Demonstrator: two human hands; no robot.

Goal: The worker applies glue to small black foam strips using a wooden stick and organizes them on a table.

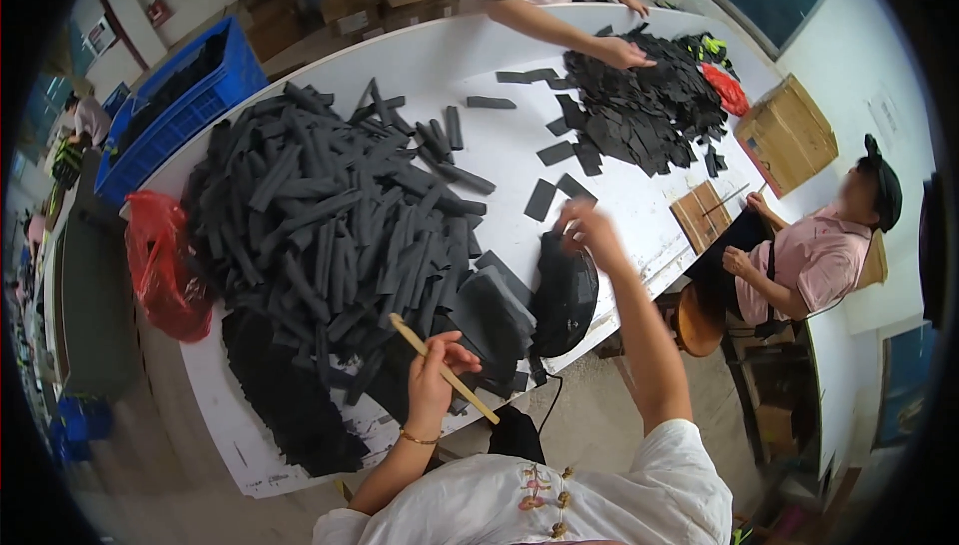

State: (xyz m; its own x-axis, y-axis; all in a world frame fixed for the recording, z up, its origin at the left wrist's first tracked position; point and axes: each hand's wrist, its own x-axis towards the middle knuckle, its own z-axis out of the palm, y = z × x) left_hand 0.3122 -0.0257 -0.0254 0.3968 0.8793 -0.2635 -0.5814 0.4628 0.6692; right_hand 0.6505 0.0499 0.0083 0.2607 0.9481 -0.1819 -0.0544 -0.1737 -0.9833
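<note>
head view | left hand (435,370) grip closed on thin wooden stick (443,368) over dark foam strips (330,225); right hand (589,228) pinching a flat black piece (562,245) above white counter (479,55) | piece likely light, bendy; take by an edge

A long white table (470,55) runs from the lower left of the frame to the upper right. A big heap of dark foam strips (330,225) covers its left half; a pile of flat black pieces (639,110) sits upper right. Loose black rectangles (544,195) lie between. A red bag (727,88) rests at the far right edge.
</note>
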